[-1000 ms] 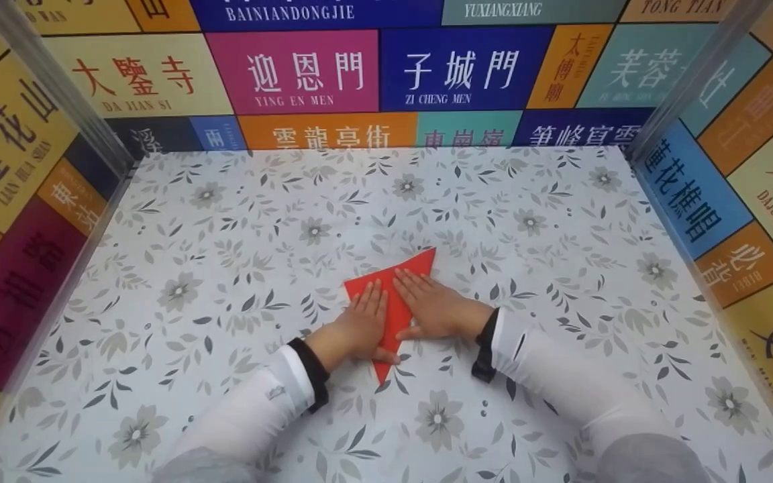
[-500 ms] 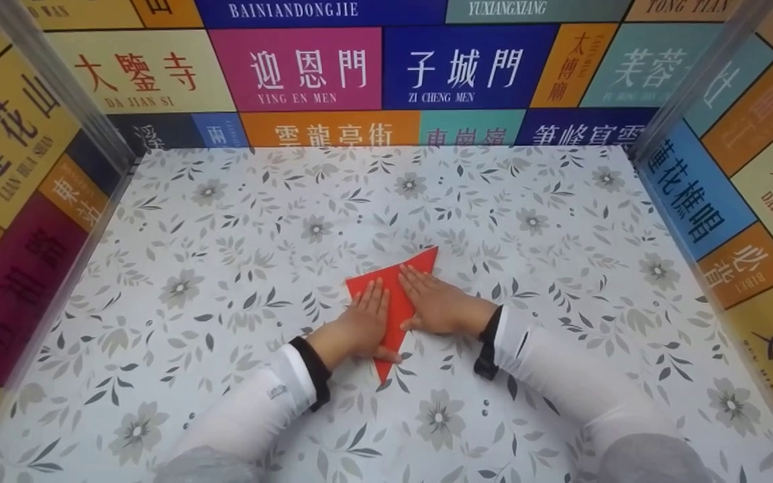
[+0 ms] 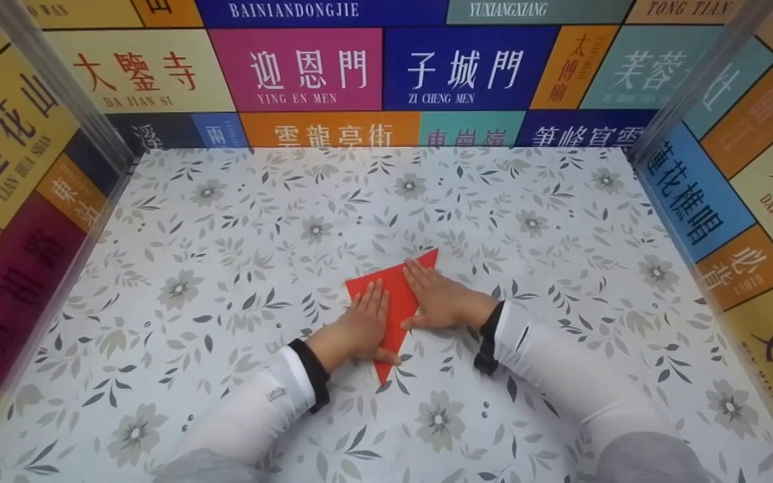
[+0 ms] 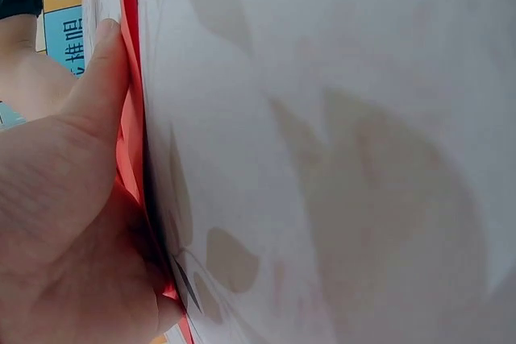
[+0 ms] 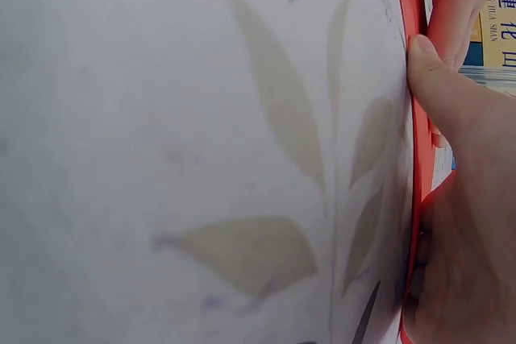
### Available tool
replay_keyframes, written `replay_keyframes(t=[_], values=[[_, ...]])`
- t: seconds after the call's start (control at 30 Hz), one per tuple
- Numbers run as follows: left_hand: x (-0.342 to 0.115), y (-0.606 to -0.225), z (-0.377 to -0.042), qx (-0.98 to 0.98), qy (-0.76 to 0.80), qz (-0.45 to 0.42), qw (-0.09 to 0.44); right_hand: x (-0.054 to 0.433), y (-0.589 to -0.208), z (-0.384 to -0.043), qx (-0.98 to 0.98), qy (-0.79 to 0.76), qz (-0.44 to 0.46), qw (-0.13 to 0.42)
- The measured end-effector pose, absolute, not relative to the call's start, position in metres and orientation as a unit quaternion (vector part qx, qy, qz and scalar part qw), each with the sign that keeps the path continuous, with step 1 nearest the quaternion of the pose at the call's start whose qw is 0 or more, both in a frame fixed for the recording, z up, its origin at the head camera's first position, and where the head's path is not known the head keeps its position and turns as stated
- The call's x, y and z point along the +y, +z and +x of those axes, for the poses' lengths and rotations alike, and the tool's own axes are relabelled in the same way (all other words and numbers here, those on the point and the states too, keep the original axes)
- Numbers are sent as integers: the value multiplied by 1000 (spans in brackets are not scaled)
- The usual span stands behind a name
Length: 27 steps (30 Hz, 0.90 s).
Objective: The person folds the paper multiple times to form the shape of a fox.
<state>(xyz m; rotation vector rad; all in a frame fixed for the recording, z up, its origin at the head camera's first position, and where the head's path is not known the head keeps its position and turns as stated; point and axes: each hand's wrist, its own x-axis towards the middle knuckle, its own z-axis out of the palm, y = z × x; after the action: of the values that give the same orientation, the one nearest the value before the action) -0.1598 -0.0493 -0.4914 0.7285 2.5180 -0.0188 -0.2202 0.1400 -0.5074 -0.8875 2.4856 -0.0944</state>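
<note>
The flat, folded red paper sheet (image 3: 396, 302), roughly triangular, lay on the white tabletop patterned with grey flowers (image 3: 259, 235), its long axis running from the far-right tip to the near tip. The left hand (image 3: 362, 329), fingers straight and thumb spread, rested over its left side; the right hand (image 3: 445, 302), fingers likewise extended, touched its right edge, nearer the far-right tip.
</note>
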Motion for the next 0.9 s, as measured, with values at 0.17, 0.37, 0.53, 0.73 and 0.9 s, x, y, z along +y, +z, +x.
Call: replay_keyframes(t=[0.17,0.37,0.53,0.73,0.9], values=[[-50,-492,-160,929,-8,267,258,140,-507,-220,913,-38,-327,240],[-50,-492,-159,930,-2,264,257,141,-507,-222,917,-37,-324,229],[-50,-492,-160,929,2,264,259,142,-509,-223,916,-39,-328,226],[-50,-493,-160,928,3,263,262,144,-510,-222,918,-49,-321,228],[-49,-494,-160,929,-4,262,260,145,-508,-223,915,-58,-325,232]])
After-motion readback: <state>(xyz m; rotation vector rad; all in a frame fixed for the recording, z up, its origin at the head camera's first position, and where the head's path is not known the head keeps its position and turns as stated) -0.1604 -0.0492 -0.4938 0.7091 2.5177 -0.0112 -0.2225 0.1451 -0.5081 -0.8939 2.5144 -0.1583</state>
